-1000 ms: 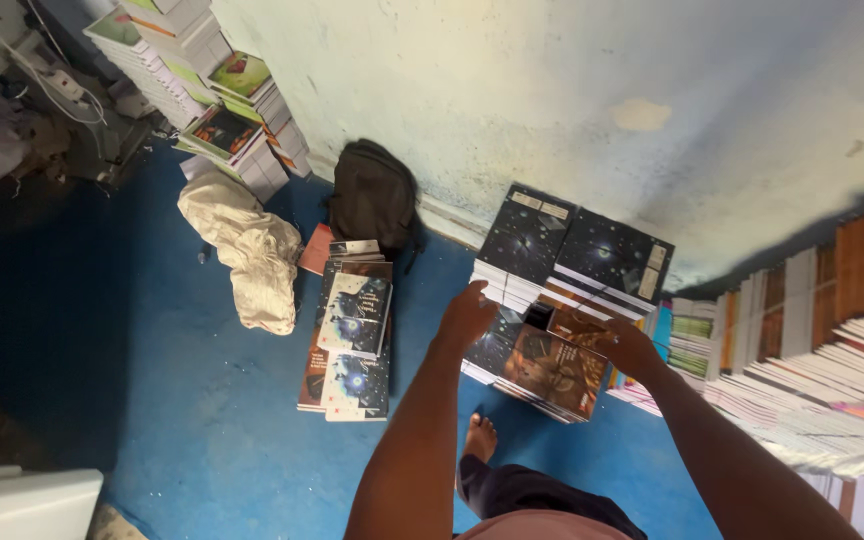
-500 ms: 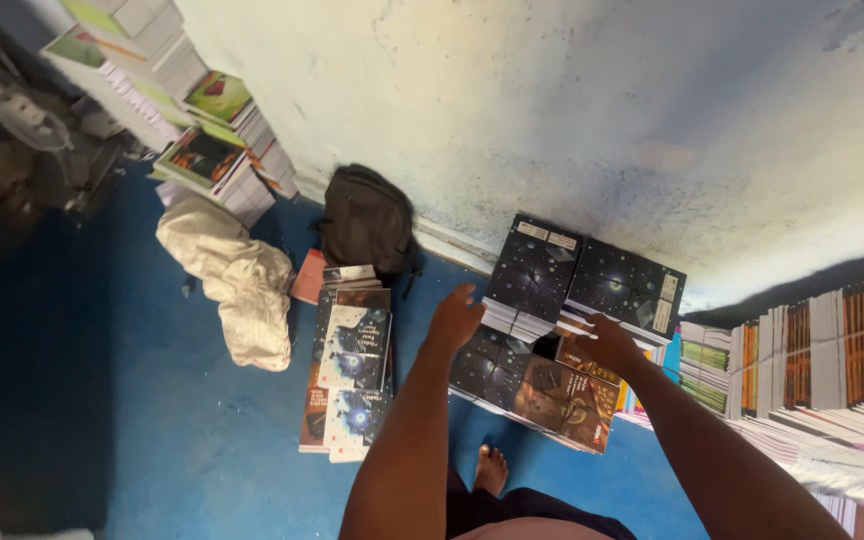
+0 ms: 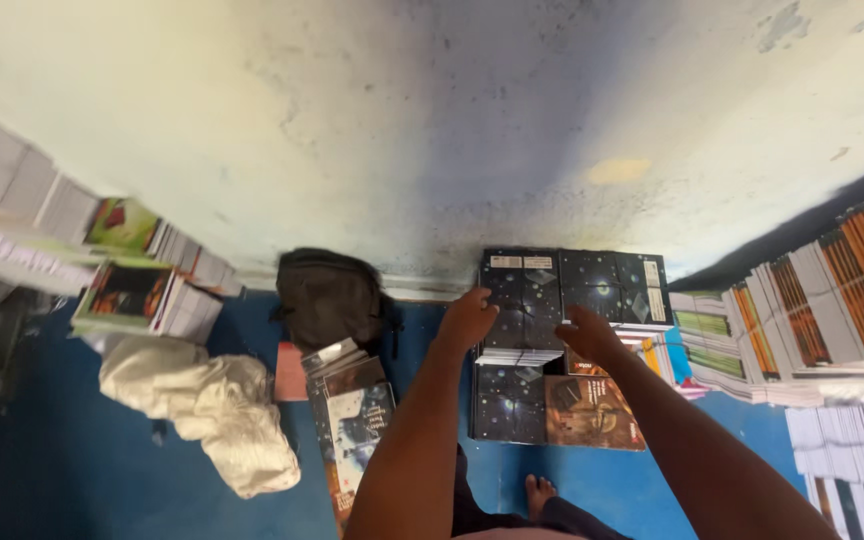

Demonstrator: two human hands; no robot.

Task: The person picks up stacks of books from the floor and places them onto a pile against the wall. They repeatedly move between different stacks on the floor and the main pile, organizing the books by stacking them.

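**Pale wall over a blue floor**

A rough, stained cream plaster wall [image 3: 372,120] meets a painted blue floor [image 3: 52,480]. A dark fabric backpack [image 3: 327,295] leans at the wall's foot; a crumpled white cloth bundle [image 3: 207,405] lies nearby. Soft light falls unevenly.

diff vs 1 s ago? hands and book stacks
Both hands moved from the front, brown-covered stack up to the taller dark-covered stack by the wall: left hand and right hand now rest on the dark top book. Whether they grip it is unclear. Brown book, black backpack and white cloth lie as before.
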